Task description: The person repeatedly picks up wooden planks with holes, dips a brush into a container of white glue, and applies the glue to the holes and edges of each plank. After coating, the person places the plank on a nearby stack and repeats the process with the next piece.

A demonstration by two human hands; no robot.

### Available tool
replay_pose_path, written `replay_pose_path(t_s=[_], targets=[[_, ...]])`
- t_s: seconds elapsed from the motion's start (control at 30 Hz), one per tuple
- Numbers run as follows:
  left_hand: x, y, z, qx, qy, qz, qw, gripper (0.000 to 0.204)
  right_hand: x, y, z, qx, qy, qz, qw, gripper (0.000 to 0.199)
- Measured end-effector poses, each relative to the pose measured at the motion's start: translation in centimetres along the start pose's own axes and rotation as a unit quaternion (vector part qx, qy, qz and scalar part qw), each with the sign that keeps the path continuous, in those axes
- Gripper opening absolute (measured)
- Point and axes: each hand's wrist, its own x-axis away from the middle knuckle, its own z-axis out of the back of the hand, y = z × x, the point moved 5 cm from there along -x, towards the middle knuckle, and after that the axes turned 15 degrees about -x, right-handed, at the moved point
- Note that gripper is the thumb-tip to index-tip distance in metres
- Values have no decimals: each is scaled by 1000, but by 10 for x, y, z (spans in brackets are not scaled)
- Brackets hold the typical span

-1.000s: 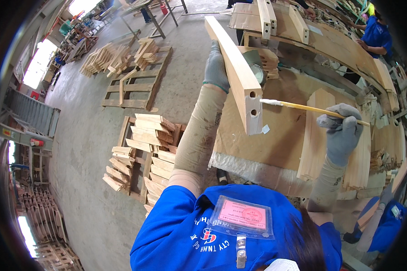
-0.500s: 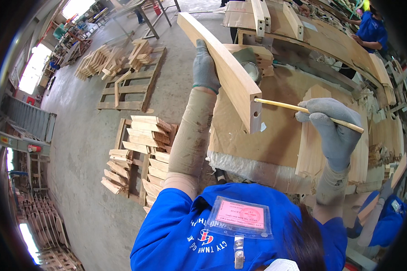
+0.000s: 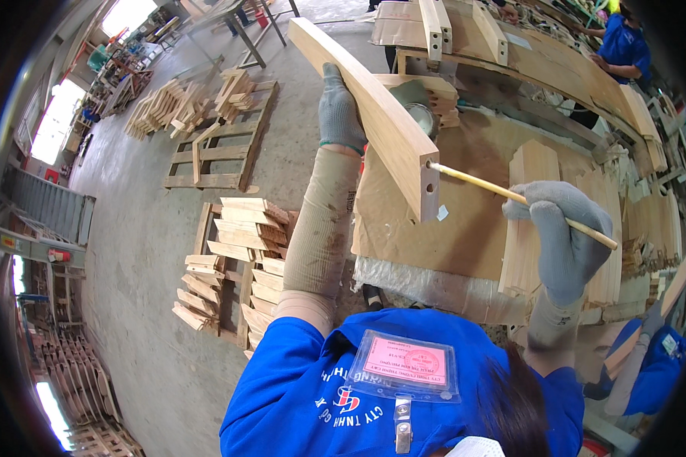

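**Brush meets bore on a curved timber rail**

At a cardboard-covered workbench (image 3: 465, 228) in a woodworking shop, a person in a blue shirt holds a long curved wooden rail (image 3: 366, 103) up over the bench. The gloved left hand (image 3: 339, 110) is wrapped around the rail's underside partway along its length. The gloved right hand (image 3: 560, 228) is closed narrowly around a thin wooden stick (image 3: 511, 196), its tip set into the upper of two round holes in the rail's near end face.

The rail looks stiff and fairly heavy for one hand, so a grip near its middle, where it balances, seems soundest. Its sanded faces could slide in a knit glove. The stick looks light and likely to snap if levered sideways, so it wants a loose, pencil-like hold.

Flat cut boards (image 3: 530, 213) lie on the bench by the right hand. Stacks of short timber pieces (image 3: 236, 251) and a pallet (image 3: 213, 148) sit on the concrete floor to the left.
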Motion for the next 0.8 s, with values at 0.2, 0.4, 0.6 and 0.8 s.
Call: replay_pose_path(t_s=[0.2, 0.4, 0.6, 0.8], targets=[[-3, -4, -7, 23, -13, 0, 1000, 40, 5, 3, 5, -29, 52, 35, 998, 8], [-4, -4, -3, 18, -6, -2, 1000, 41, 14, 2, 17, -107, 105, -20, 989, 8], [-5, -5, -1, 12, -3, -26, 1000, 53, 15, 4, 15, -86, 114, -55, 988, 6], [0, -7, -8, 11, 6, -14, 1000, 53, 6, 4, 1, -41, -22, 34, 998, 7]])
